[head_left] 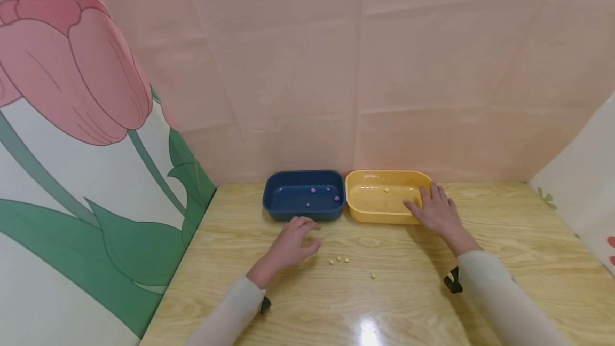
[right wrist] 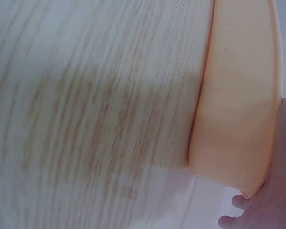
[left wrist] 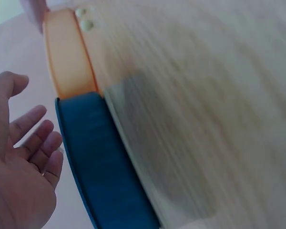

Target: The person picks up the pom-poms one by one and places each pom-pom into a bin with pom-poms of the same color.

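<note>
One hand, the left hand (head_left: pixel 294 244), is just in front of the blue tray (head_left: pixel 288 196), its fingers loosely bent, the thumb apart, the palm bare in the left wrist view. The step in hand looks like handling small things by touch, so on this side I would come down on the yellow beads (head_left: pixel 338 258) with the tips of thumb and forefinger, pinching lightly; a hard or slanting press would probably make them roll. Letting go low, well inside a rim, should limit bouncing. The right hand (head_left: pixel 434 210) is spread over the right end of the yellow tray (head_left: pixel 379 218); nothing shows in its grasp, and I cannot tell whether it presses on the rim. Here I'd keep the palm's weight off the edge, since a tray might tip or slide.

Counted from the left: one blue tray, holding four purple beads (head_left: pixel 313 190), most of them in its right half; three yellow beads grouped on the counter (head_left: pixel 216 260), between the hands; one lone yellow bead (head_left: pixel 373 276), a little nearer the person; one yellow tray beside the blue one, with one yellow bead (head_left: pixel 386 189) inside, towards the back.
</note>
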`<state>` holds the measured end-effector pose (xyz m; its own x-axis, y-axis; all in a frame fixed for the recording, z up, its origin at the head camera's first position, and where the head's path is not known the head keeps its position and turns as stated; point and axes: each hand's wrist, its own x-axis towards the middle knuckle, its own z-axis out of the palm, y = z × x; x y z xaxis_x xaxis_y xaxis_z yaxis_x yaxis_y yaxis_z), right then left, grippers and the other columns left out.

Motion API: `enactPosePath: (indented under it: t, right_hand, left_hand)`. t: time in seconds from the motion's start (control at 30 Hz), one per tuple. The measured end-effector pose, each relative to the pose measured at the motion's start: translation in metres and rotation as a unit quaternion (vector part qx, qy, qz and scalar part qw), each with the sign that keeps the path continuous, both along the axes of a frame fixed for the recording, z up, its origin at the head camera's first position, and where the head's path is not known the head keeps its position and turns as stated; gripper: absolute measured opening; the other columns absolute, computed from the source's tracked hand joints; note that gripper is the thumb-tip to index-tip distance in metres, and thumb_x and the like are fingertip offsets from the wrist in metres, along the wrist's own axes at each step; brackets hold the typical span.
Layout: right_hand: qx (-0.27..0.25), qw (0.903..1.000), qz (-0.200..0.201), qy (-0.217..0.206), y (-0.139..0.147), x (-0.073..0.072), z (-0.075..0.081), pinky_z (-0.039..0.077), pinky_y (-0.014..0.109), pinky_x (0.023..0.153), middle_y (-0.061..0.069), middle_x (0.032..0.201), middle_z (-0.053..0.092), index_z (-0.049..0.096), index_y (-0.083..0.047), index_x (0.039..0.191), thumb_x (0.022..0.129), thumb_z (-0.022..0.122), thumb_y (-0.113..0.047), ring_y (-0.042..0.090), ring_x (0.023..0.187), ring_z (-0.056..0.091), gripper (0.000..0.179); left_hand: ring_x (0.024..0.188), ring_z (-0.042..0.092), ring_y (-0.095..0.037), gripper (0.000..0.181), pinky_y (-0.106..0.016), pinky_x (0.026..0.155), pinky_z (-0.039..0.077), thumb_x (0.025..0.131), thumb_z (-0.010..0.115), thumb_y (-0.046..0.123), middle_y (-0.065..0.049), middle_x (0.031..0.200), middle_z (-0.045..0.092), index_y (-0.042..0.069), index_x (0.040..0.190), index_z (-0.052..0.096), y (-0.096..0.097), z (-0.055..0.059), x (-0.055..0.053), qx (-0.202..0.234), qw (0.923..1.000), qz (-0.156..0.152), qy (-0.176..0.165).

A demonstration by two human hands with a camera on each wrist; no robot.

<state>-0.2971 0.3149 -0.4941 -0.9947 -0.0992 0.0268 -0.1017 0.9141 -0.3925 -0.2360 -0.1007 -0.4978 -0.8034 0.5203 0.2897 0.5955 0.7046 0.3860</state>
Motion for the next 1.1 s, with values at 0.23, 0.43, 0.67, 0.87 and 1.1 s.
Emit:
enactPosePath:
  t: [0.23, 0.43, 0.67, 0.87, 1.1]
  right_hand:
    - [0.000, 1.0000, -0.001, -0.001, 0.002, 0.000, -0.002, 0.005, 0.077, 0.110, 0.039, 0.160, -0.008, 0.016, 0.009, 0.158, 0.102, 0.032, -0.067, 0.059, 0.146, -0.004, 0.096]
    - [0.004, 1.0000, -0.004, -0.001, 0.002, 0.000, -0.003, 0.005, 0.077, 0.111, 0.038, 0.161, -0.009, 0.016, 0.009, 0.158, 0.102, 0.032, -0.067, 0.059, 0.147, -0.002, 0.096]
    - [0.004, 1.0000, -0.001, -0.001, 0.002, 0.000, -0.003, 0.006, 0.078, 0.110, 0.039, 0.160, -0.009, 0.017, 0.010, 0.157, 0.103, 0.032, -0.067, 0.060, 0.146, -0.001, 0.095]
    - [0.004, 1.0000, -0.002, 0.000, 0.002, -0.001, -0.003, 0.006, 0.077, 0.111, 0.039, 0.160, -0.010, 0.017, 0.010, 0.157, 0.103, 0.032, -0.066, 0.060, 0.146, -0.002, 0.095]
    - [-0.001, 1.0000, -0.003, -0.003, 0.001, -0.001, -0.003, 0.005, 0.077, 0.111, 0.038, 0.160, -0.010, 0.016, 0.010, 0.157, 0.102, 0.031, -0.068, 0.059, 0.147, -0.003, 0.096]
  left_hand:
    - [0.123, 0.055, -0.023, 0.038, -0.049, 0.112, 0.037, 0.095, 0.071, 0.036, -0.003, 0.127, 0.063, 0.014, 0.126, 0.069, 0.005, -0.004, 0.007, -0.014, 0.9992, -0.017, -0.034]
    - [0.120, 0.053, -0.018, 0.036, -0.045, 0.107, 0.039, 0.096, 0.070, 0.036, 0.002, 0.123, 0.062, 0.019, 0.128, 0.070, 0.011, -0.008, 0.010, -0.025, 0.9962, -0.011, -0.083]
    - [0.110, 0.052, -0.014, 0.032, -0.041, 0.101, 0.040, 0.095, 0.072, 0.035, 0.001, 0.113, 0.062, 0.021, 0.124, 0.073, 0.017, -0.008, 0.013, -0.036, 0.9929, -0.012, -0.112]
    - [0.104, 0.052, -0.009, 0.028, -0.037, 0.097, 0.040, 0.094, 0.073, 0.033, 0.007, 0.107, 0.063, 0.025, 0.122, 0.075, 0.021, -0.010, 0.014, -0.053, 0.9896, -0.015, -0.133]
    - [0.095, 0.050, -0.004, 0.027, -0.028, 0.085, 0.038, 0.092, 0.075, 0.033, 0.014, 0.099, 0.062, 0.028, 0.118, 0.076, 0.026, -0.015, 0.012, -0.078, 0.9857, -0.020, -0.148]
